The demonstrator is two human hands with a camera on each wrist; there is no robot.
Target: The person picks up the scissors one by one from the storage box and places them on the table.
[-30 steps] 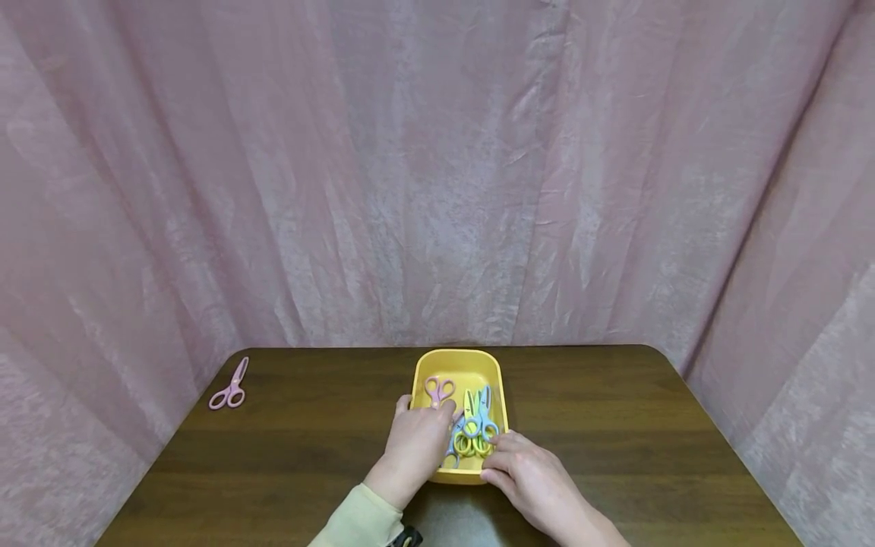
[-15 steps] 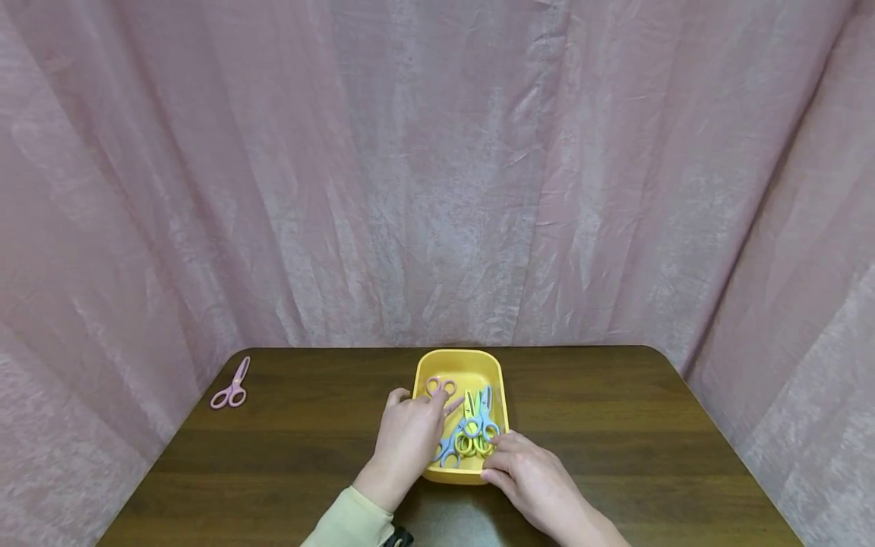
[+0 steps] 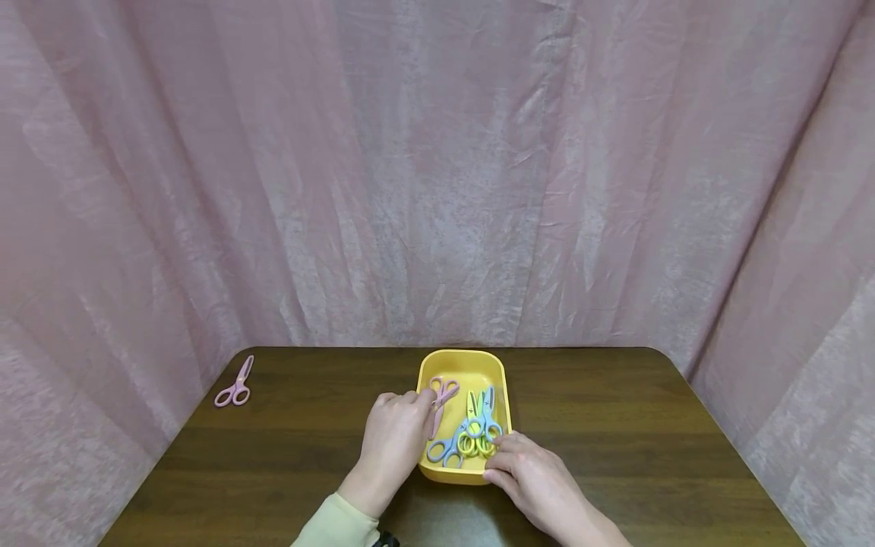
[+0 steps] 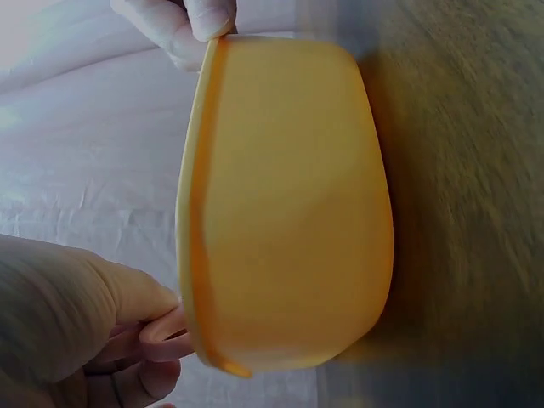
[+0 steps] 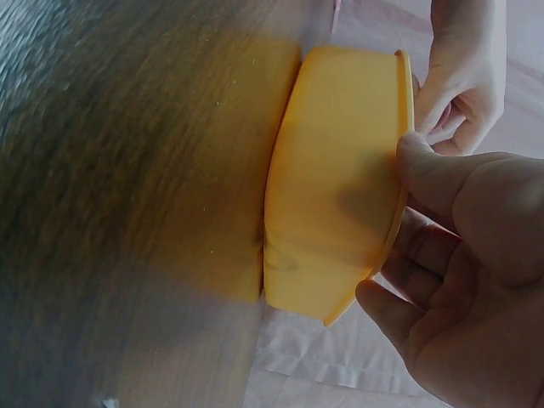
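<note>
1. Looks only partly done, as a judgement: on the dark brown, wood-grain tabletop (image 3: pixel 615 425), beneath the left hand (image 3: pixel 393 437) and right hand (image 3: pixel 529 475), one set of lone pink plastic scissors (image 3: pixel 238 386), flat, blades away, well to the left of the left fingers. Another pink set at the left fingertips, not yet clear of the tray; blue, yellow and green ones left inside.
2. Between both hands' fingers, a yellow, deep, round-cornered plastic tray (image 3: pixel 458 477), upright on the wood, smooth-walled with a narrow lip.
3. At the tray's near right corner, right fingers curled, rim pinched between thumb and fingers; no scissors seen in that grip.
4. Over the tray's left rim, left thumb and fingers closed on pink loop-handled plastic scissors (image 4: pixel 176 347). Hard to tell whether one pink set or two beside those fingertips.
5. To the right of the left fingers, inside the tray: lower blue plastic scissors (image 3: pixel 454 443), handles nearest; then, overlapping and close to the right fingers, upper blue plastic scissors (image 3: pixel 488 410), yellow plastic scissors (image 3: pixel 471 403) and a mostly hidden green plastic blade (image 3: pixel 481 398).
</note>
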